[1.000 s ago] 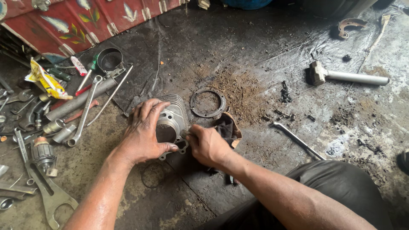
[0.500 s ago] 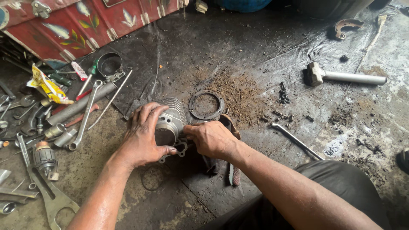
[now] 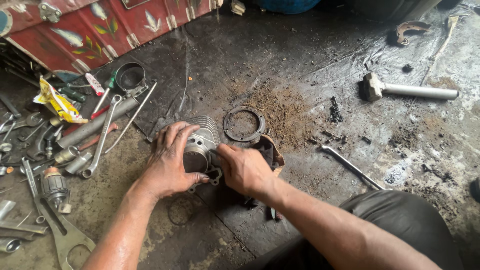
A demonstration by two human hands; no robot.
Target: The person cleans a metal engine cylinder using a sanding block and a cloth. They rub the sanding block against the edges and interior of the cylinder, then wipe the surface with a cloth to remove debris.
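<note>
A grey finned engine cylinder (image 3: pixel 202 136) lies on its side on the dark oily floor, its open bore facing me. My left hand (image 3: pixel 170 162) wraps over its left side and holds it steady. My right hand (image 3: pixel 245 170) presses against the cylinder's flange on the right, fingers closed around something small that I cannot make out. A dark rag (image 3: pixel 267 150) lies under and behind my right hand. A thin round gasket (image 3: pixel 243 123) rests on the floor just beyond the cylinder.
Spanners, sockets and a pipe (image 3: pixel 92 125) are heaped at the left by a red painted box (image 3: pixel 100 25). A hammer (image 3: pixel 407 90) lies far right, a bent bar (image 3: pixel 350 165) nearer. A thin ring (image 3: pixel 181 211) lies by my left wrist.
My right hand has slid slightly along the cylinder's flange, back and forth. My left hand keeps its hold and the cylinder stays in place.
</note>
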